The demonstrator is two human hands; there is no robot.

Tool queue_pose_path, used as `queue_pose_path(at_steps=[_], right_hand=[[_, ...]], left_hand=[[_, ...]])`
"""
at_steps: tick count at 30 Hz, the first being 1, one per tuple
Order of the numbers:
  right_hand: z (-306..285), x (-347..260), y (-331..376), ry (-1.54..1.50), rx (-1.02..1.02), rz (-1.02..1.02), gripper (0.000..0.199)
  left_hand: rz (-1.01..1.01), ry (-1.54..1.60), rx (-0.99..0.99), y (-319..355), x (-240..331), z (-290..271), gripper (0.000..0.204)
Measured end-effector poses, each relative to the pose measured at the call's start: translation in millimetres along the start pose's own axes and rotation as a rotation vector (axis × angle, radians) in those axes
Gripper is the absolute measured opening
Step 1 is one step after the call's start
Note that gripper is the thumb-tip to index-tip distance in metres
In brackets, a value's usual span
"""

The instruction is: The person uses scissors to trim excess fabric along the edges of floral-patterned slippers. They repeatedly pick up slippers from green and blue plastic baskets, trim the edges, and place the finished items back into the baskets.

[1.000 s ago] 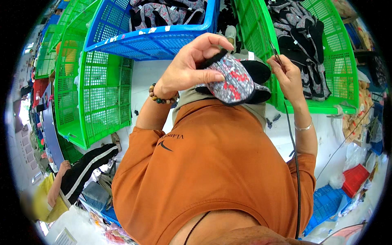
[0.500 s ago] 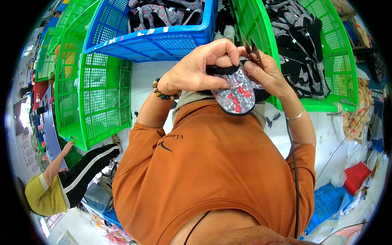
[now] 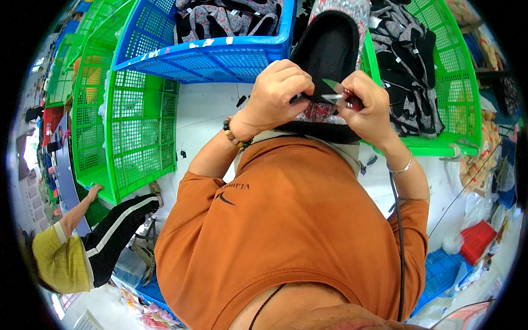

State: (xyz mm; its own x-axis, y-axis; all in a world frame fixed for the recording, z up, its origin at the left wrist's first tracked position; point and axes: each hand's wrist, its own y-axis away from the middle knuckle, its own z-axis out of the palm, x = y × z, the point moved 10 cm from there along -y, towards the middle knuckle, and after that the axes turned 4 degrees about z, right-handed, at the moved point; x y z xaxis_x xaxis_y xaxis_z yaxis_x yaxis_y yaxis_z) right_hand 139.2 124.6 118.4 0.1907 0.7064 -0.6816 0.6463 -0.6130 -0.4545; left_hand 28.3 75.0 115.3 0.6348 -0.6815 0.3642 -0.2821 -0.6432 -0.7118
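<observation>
one slipper [image 3: 329, 49] is at the upper middle of the frame, its long black oval insole facing me, with grey, red-specked fabric [image 3: 344, 5] along its top and right edges. my left hand [image 3: 276, 98] is bunched at the slipper's lower left, thumb and fingers pressed together, pinching a small dark edge there; i cannot tell exactly which part it is. my right hand [image 3: 367, 107], at the lower right of the slipper, is closed around small snips [image 3: 333, 98], their blades parted and pointing left, toward my left fingertips. whether the blades touch the slipper, i cannot tell.

a beaded bracelet [image 3: 235, 133] circles my left wrist and a silver bangle [image 3: 401, 164] my right. a black cord [image 3: 401, 247] runs down the right side of my orange shirt [image 3: 291, 214].

at the upper middle left, a blue crate [image 3: 203, 59] holds more grey and black slippers [image 3: 225, 23]; at the upper right, a green crate [image 3: 462, 102] holds another heap [image 3: 404, 52]. black scraps [image 3: 372, 160] lie on the white floor [image 3: 212, 99]. at the lower left, a co-worker in a yellow top [image 3: 63, 257] reaches a hand [image 3: 94, 191] to the bottom edge of another green crate [image 3: 144, 137].
</observation>
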Motion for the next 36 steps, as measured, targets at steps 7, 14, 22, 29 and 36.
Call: queue_pose_path(at_steps=[7,14,22,29,36], right_hand=[[-1,-15,0,-0.008,0.142,-0.106,0.027],[9,3,-3,0.090,0.206,-0.094,0.029],[2,37,-49,0.147,0.247,-0.159,0.029],[-31,97,-146,-0.094,0.007,-0.079,0.028],[-76,175,-211,-0.184,0.004,0.022,0.035]], left_hand=[[-0.023,-0.175,0.381,18,1,-28,0.027],[-0.477,0.229,0.411,28,-49,5,0.022],[-0.823,0.762,0.156,23,-125,61,0.055],[-0.488,0.656,0.265,-60,-194,34,0.023],[-0.326,0.505,0.100,-138,-243,14,0.022]])
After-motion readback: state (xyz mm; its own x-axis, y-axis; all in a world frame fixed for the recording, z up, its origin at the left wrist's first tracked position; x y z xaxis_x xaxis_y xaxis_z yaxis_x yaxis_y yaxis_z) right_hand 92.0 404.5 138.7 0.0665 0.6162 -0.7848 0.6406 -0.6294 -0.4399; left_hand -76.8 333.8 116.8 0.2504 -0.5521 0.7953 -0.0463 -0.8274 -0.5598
